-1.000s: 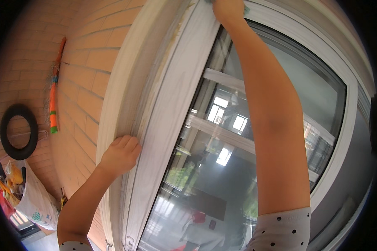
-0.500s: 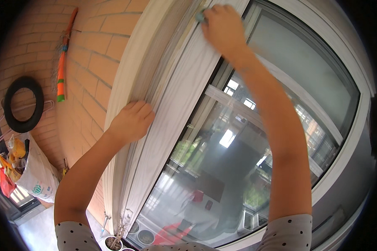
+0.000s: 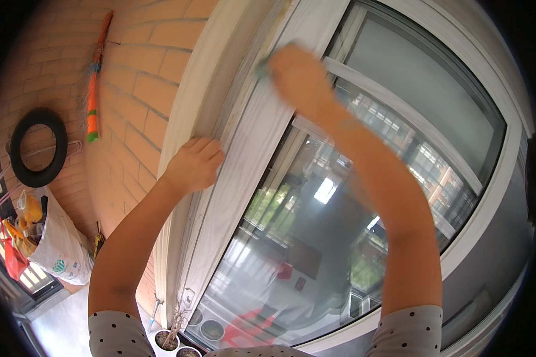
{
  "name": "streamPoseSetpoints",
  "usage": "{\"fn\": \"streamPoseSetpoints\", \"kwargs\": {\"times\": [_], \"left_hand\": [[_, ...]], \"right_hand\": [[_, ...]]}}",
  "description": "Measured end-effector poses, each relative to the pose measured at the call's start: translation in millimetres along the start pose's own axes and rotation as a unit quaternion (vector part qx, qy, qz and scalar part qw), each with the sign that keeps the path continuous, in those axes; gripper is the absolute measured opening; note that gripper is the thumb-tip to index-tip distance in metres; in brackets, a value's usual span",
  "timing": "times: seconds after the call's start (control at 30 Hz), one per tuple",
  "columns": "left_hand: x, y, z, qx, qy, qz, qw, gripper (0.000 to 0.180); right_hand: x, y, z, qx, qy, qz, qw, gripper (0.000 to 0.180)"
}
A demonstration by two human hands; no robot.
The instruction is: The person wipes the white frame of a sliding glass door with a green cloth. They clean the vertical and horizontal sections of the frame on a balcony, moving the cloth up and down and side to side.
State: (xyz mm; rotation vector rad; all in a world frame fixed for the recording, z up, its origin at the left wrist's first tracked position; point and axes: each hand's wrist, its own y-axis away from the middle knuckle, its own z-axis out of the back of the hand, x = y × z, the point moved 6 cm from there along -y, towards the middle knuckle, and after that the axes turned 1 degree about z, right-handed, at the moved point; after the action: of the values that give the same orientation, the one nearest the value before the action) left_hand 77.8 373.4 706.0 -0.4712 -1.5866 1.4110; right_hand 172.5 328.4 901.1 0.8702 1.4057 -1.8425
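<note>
Where the head view is read as a clock face, the right hand [image 3: 298, 77] is listed just past twelve, raised at the upper stretch of a white window frame [image 3: 250, 143]. Its fingers are closed on a small green pad [image 3: 261, 69]; both are blurred, and the pad's material cannot be told. The pad is placed at the left side of that hand, over the frame's left-hand edge.

Left hand [image 3: 193, 165]: at nine, laid over beige trim [image 3: 196, 95] just beside the frame; fingers bent and together, tips hidden; whether they are clamped cannot be told.

Window glass [image 3: 304, 256]: from one round to six, partly covered by the right forearm; filled with reflections.

Brick wall [image 3: 152, 65]: at ten, with an orange pole [image 3: 93, 101], green-banded, set upright against it.

Black tyre [image 3: 61, 146]: at nine, far left.

White bag [image 3: 65, 253]: between eight and nine, topped with yellow and orange items.

White pot [image 3: 168, 352]: at seven, holding a bare-stemmed plant.
</note>
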Motion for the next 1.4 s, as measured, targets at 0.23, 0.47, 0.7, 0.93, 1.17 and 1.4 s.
{"fn": "streamPoseSetpoints", "kwargs": {"times": [0.23,0.47,0.7,0.93,1.17,1.4], "left_hand": [[3.5,2.8,4.8,0.008,0.011,-0.008,1.0,0.014],[1.1,2.4,-3.1,0.025,0.02,0.004,0.999,0.01],[1.7,6.6,-4.4,0.011,0.007,0.001,1.0,0.013],[-0.4,7.3,-14.6,0.048,0.013,0.013,0.999,0.018],[2.4,6.5,-9.3,0.039,-0.005,0.019,0.999,0.017],[2.8,7.8,-15.6,0.063,-0.02,0.028,0.997,0.013]], "right_hand": [[29.6,12.3,-19.0,0.02,0.059,0.048,0.997,0.012],[99.6,39.6,-15.1,0.016,-0.106,0.116,0.987,0.016],[54.9,6.8,-42.3,0.064,-0.109,0.168,0.978,0.013],[-47.1,-52.8,-4.3,0.021,0.013,0.005,1.0,0.019],[-54.9,-56.5,-9.3,0.071,0.126,-0.014,0.989,0.024],[-123.4,-120.0,25.6,-0.195,0.34,-0.058,0.918,0.013]]}}
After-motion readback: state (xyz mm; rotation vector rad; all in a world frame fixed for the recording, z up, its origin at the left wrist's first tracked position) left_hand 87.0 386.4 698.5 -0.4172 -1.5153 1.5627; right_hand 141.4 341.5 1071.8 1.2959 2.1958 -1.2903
